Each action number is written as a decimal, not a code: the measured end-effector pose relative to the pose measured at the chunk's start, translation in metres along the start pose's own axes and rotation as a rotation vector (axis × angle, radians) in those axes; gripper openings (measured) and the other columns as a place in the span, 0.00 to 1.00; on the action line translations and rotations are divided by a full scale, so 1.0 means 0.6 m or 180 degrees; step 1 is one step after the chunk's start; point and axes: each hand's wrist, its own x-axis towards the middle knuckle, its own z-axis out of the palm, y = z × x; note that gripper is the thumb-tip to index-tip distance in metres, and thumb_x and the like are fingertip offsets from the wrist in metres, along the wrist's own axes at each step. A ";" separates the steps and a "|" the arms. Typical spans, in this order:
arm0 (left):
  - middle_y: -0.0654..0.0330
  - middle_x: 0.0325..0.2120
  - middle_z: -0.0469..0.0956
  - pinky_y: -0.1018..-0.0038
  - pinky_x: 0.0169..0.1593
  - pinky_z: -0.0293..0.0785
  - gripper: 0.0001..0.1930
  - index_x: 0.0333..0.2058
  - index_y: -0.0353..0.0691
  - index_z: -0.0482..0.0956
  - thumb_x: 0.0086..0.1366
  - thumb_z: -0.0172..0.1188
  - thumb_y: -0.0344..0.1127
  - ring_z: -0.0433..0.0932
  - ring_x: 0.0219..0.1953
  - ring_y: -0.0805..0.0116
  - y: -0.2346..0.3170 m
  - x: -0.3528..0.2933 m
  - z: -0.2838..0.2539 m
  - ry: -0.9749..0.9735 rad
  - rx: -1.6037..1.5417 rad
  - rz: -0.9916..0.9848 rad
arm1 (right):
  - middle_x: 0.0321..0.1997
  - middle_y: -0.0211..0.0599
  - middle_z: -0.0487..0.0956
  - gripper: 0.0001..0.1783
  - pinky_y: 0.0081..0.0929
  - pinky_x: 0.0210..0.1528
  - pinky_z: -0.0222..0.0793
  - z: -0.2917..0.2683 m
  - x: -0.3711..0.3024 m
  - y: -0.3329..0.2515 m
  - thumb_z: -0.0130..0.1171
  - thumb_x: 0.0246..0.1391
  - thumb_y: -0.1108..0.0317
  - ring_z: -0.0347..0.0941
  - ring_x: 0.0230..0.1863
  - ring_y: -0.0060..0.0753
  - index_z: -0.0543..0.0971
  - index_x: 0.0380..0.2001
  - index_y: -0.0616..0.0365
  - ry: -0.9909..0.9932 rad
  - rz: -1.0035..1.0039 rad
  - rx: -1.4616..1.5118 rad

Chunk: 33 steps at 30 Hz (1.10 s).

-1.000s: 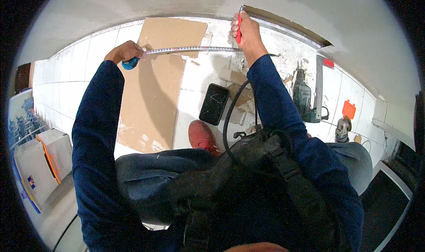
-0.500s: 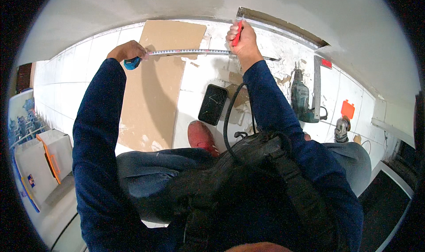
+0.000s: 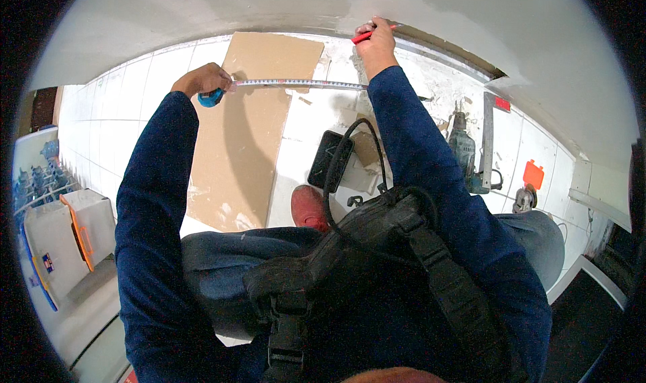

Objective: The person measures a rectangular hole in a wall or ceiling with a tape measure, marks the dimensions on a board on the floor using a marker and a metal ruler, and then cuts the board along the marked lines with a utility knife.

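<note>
My left hand (image 3: 203, 80) is closed round a blue tape measure (image 3: 210, 98). Its pale blade (image 3: 303, 83) stretches right over a tan board (image 3: 239, 127) on the floor, and its far end passes behind my right forearm. My right hand (image 3: 377, 45) grips a slim red tool (image 3: 363, 37), a marker or knife; which, I cannot tell. That tool lies crosswise in the fingers, its tip pointing right by the left end of a long narrow opening (image 3: 457, 50) low in the wall.
Right of my arm lie a dusty power drill (image 3: 461, 144), a metal square (image 3: 487, 134) with a red end and an orange piece (image 3: 533, 174). A black tray (image 3: 328, 160) sits near my red shoe (image 3: 309, 207). Lidded bins (image 3: 67, 238) stand at left.
My right hand has moved slightly up and right toward the wall opening, and the red tool has tipped from upright to nearly level. The view has shifted a little; my left hand still holds the tape.
</note>
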 end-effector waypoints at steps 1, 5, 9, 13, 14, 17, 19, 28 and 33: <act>0.61 0.24 0.80 0.68 0.34 0.71 0.15 0.33 0.43 0.86 0.50 0.67 0.44 0.74 0.26 0.67 0.006 -0.001 -0.002 -0.0006 0.0006 0.0011 | 0.18 0.28 0.63 0.05 0.28 0.22 0.59 -0.001 0.003 -0.002 0.54 0.52 0.73 0.60 0.17 0.24 0.67 0.28 0.55 0.0004 0.0002 0.0006; 0.59 0.24 0.80 0.68 0.35 0.72 0.15 0.34 0.41 0.86 0.51 0.66 0.44 0.75 0.27 0.66 0.000 -0.004 0.004 -0.0044 -0.0064 0.0040 | 0.16 0.27 0.63 0.07 0.29 0.21 0.59 0.006 -0.010 -0.001 0.52 0.52 0.73 0.60 0.16 0.24 0.65 0.27 0.55 -0.0017 -0.0069 -0.0277; 0.57 0.23 0.80 0.69 0.35 0.71 0.16 0.34 0.38 0.85 0.54 0.65 0.45 0.73 0.25 0.66 0.012 0.033 -0.002 0.0226 -0.0216 0.0484 | 0.15 0.26 0.63 0.08 0.28 0.21 0.59 -0.044 -0.029 -0.038 0.51 0.53 0.71 0.59 0.16 0.24 0.64 0.23 0.53 -0.0089 0.0022 -0.0039; 0.57 0.21 0.77 0.71 0.35 0.70 0.18 0.32 0.35 0.83 0.59 0.61 0.47 0.69 0.24 0.68 0.065 0.069 -0.001 0.0350 -0.0181 0.0661 | 0.15 0.25 0.63 0.11 0.26 0.16 0.56 -0.128 -0.092 -0.094 0.52 0.53 0.62 0.57 0.12 0.23 0.64 0.20 0.48 0.0076 -0.0436 -0.0424; 0.58 0.20 0.77 0.71 0.35 0.69 0.18 0.31 0.34 0.83 0.60 0.61 0.47 0.70 0.24 0.68 0.054 0.076 0.006 0.0429 -0.0406 0.0688 | 0.15 0.25 0.62 0.12 0.25 0.13 0.53 -0.128 -0.117 -0.097 0.53 0.53 0.62 0.56 0.11 0.23 0.64 0.20 0.48 0.0266 -0.0380 -0.0546; 0.58 0.20 0.77 0.70 0.36 0.69 0.18 0.30 0.34 0.82 0.61 0.60 0.47 0.70 0.25 0.68 0.084 0.139 0.004 0.0407 -0.0453 0.0836 | 0.12 0.24 0.61 0.15 0.26 0.12 0.55 -0.169 -0.163 -0.113 0.53 0.56 0.58 0.57 0.10 0.23 0.65 0.19 0.49 0.0248 -0.0919 -0.1451; 0.57 0.20 0.77 0.70 0.36 0.69 0.18 0.30 0.35 0.82 0.61 0.60 0.47 0.71 0.25 0.68 0.141 0.169 -0.001 0.0313 -0.0262 0.0924 | 0.14 0.25 0.64 0.15 0.27 0.14 0.56 -0.216 -0.177 -0.130 0.54 0.55 0.60 0.59 0.11 0.22 0.66 0.19 0.52 0.0479 -0.1119 -0.2046; 0.60 0.19 0.78 0.70 0.34 0.69 0.21 0.26 0.36 0.82 0.63 0.57 0.51 0.72 0.24 0.68 0.231 0.287 0.027 0.0234 -0.0179 0.1581 | 0.15 0.36 0.70 0.17 0.36 0.25 0.62 -0.343 -0.177 -0.097 0.58 0.52 0.57 0.65 0.18 0.33 0.72 0.21 0.60 0.0785 -0.1800 -0.4353; 0.52 0.21 0.80 0.64 0.35 0.70 0.27 0.26 0.39 0.83 0.61 0.55 0.60 0.75 0.24 0.60 0.231 0.323 0.030 0.0467 0.0306 0.1480 | 0.14 0.38 0.71 0.18 0.38 0.25 0.61 -0.343 -0.171 -0.099 0.59 0.51 0.57 0.66 0.18 0.35 0.73 0.21 0.62 0.0629 -0.1732 -0.4624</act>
